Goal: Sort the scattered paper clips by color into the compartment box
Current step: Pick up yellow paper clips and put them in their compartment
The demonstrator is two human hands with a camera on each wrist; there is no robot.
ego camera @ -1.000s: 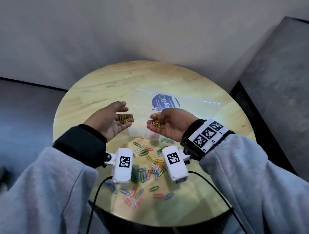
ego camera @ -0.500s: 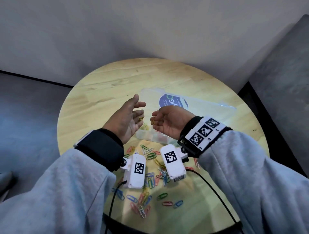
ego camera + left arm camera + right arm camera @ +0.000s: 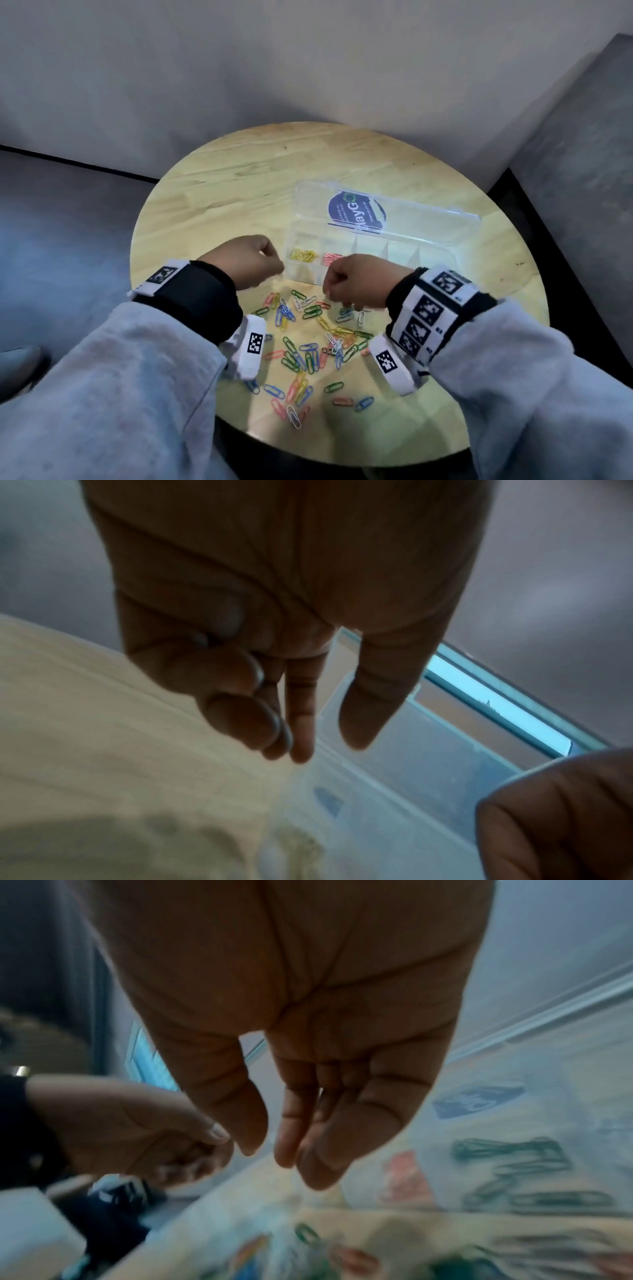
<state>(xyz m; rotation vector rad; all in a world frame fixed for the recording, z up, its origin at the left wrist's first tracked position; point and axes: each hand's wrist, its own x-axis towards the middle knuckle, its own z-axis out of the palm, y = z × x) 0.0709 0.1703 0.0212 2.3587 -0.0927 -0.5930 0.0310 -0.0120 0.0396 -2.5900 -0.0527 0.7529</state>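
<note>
Both hands, no longer cupping yellow clips, are hanging slack and empty near the compartment box (image 3: 380, 246), now housing yellow clips (image 3: 303, 255) and pink; the scattered paper clips (image 3: 308, 346) are still littering the desk (image 3: 212, 192).

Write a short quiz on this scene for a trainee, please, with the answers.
1. True or false: the yellow clips lie in the end compartment of the compartment box, on the side of the left hand.
2. Which colour fills the compartment next to the yellow one? A blue, B red, C white.
3. Fill in: the lid of the box is ____.

Key: 1 true. 2 B, the red clips. 3 open.
</note>
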